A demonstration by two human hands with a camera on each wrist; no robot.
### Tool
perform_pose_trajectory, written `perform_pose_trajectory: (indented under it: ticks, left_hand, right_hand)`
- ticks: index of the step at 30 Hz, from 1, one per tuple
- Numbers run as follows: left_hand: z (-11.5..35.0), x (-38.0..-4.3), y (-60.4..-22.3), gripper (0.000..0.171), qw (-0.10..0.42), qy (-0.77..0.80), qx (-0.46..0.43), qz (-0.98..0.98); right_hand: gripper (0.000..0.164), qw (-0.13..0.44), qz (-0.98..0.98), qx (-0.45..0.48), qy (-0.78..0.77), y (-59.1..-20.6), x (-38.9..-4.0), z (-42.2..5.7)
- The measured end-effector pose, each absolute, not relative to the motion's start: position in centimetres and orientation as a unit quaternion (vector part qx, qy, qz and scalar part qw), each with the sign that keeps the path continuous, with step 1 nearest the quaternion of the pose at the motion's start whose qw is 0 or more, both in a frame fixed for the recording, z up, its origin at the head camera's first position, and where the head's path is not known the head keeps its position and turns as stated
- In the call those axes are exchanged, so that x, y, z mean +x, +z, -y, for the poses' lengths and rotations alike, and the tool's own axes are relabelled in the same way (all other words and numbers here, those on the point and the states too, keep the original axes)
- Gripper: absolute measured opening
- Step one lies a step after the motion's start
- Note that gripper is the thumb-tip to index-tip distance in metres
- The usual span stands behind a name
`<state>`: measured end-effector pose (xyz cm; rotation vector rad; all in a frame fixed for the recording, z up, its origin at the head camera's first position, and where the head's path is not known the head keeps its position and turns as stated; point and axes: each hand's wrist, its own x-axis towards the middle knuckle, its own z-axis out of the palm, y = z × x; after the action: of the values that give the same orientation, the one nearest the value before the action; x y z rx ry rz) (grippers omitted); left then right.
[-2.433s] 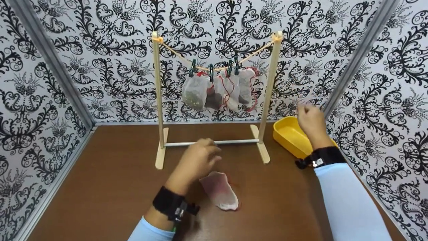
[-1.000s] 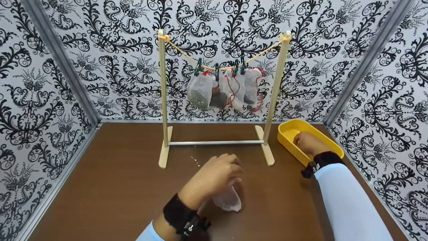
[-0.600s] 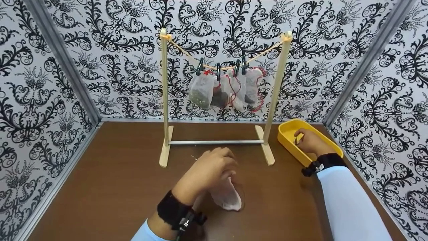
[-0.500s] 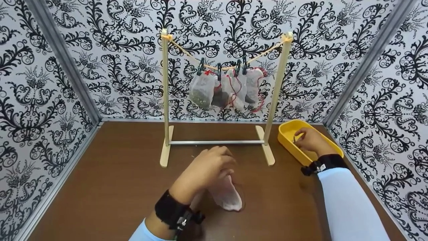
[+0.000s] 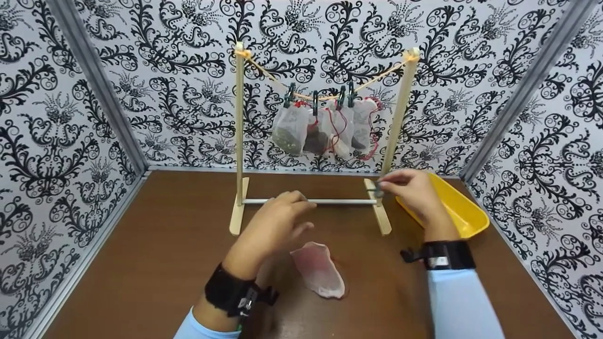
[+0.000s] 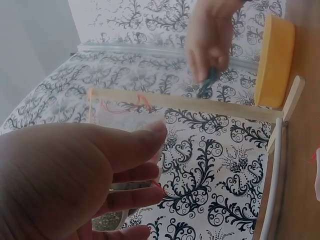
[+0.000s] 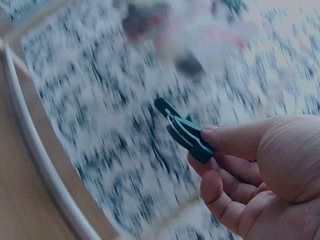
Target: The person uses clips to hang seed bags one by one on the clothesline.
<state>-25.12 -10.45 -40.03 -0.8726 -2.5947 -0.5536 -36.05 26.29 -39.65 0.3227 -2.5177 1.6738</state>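
Between thumb and fingers, my right hand (image 5: 414,195) pinches a dark green clothespin (image 7: 185,132), near the rack's right post in the head view. My left hand (image 5: 271,226) holds nothing, its fingers loosely bent, above the table. Close in front of it lies a pinkish-white mesh pouch (image 5: 320,270), flat on the wood with a red string beside it. Several filled white mesh pouches (image 5: 289,129) with red strings hang from a sagging cord (image 5: 266,73), held by dark green clothespins (image 5: 315,102). The cord is tied between the posts of a wooden rack (image 5: 240,127).
A yellow tray (image 5: 464,223) stands at the back right, partly behind my right hand. A white rod (image 5: 339,201) joins the rack's feet low over the brown table (image 5: 165,263). Patterned walls (image 5: 188,117) with metal corner posts enclose the back and sides.
My right hand has come out of the yellow tray and moved left with the clothespin. My left hand has drawn back from over the pouch on the table, leaving it uncovered.
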Motion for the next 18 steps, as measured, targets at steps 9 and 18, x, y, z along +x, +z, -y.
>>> perform_pose_trajectory:
  ticks: [9, 18]
  left_hand:
    - [9.8, -24.8, -40.1, 0.074, 0.154, -0.216, -0.261, 0.928]
    - [9.7, -25.3, -40.2, 0.063, 0.175, -0.200, -0.297, 0.917]
  right_hand:
    - [0.021, 0.013, 0.805, 0.197, 0.559, -40.3, -33.6, -18.3]
    - [0.018, -0.014, 0.803, 0.257, 0.537, -40.7, -32.7, -16.2]
